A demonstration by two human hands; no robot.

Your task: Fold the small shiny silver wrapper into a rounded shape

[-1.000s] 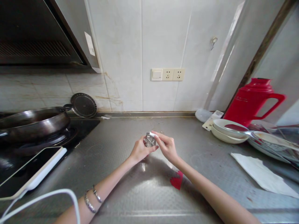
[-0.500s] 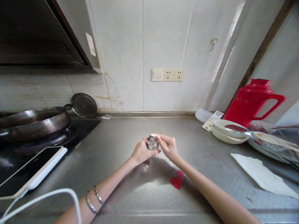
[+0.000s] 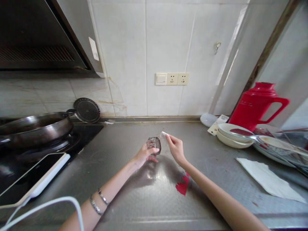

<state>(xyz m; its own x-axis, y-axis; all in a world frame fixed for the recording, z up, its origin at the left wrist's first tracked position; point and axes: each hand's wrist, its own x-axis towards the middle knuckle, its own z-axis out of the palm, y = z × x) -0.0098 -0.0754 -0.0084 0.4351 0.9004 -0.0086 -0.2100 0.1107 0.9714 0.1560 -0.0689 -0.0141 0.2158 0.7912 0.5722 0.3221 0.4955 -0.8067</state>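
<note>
My left hand point(image 3: 143, 155) is closed around a small clear faceted glass point(image 3: 153, 143), holding it above the counter and tipped so its mouth faces right. My right hand point(image 3: 176, 148) pinches a small white piece point(image 3: 164, 133), perhaps folded tissue; most of it is hidden by the fingers. That piece is just right of the glass, apart from it. On the counter below my right wrist lies a torn red scrap point(image 3: 183, 186).
A metal counter point(image 3: 125, 195) spans the front. On the left are a pan point(image 3: 38, 130) on the stove and a phone point(image 3: 31, 179) with a white cable. To the right are stacked bowls point(image 3: 234, 141), a red thermos point(image 3: 255, 106) and a white napkin point(image 3: 269, 181).
My right hand has drawn the white piece out to the right, away from the glass. My left hand has turned the glass from facing me to lying sideways.
</note>
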